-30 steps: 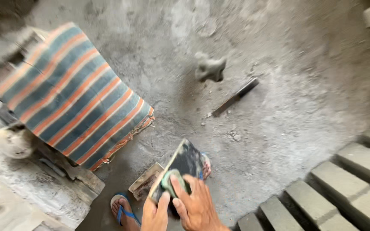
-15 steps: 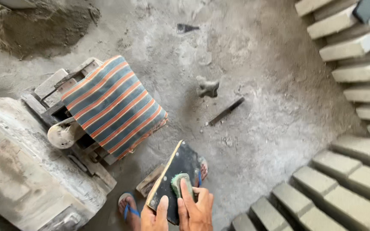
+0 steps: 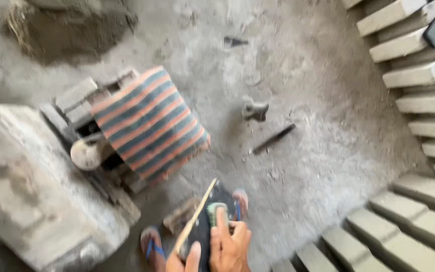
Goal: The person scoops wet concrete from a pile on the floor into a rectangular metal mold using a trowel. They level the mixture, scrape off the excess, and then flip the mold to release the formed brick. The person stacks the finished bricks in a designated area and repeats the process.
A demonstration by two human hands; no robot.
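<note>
Bottom centre of frame: right hand (image 3: 230, 247) closed on a green scrub pad (image 3: 216, 211), pressing it to a flat dark board (image 3: 208, 221) tilted on edge. Left hand (image 3: 185, 259) props the board; its grip can't be told. Board looks stiff, thin, light; best held by its edges.

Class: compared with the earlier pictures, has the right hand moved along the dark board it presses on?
Cannot tell: the camera swings, and the right hand lies on the board beside the green pad throughout.

Orange-and-blue-grey striped cloth (image 3: 149, 123) at ten o'clock; pale grey blocks (image 3: 419, 75) at two; blue-strapped sandal (image 3: 152, 247), green pad (image 3: 215, 212) at six.
</note>
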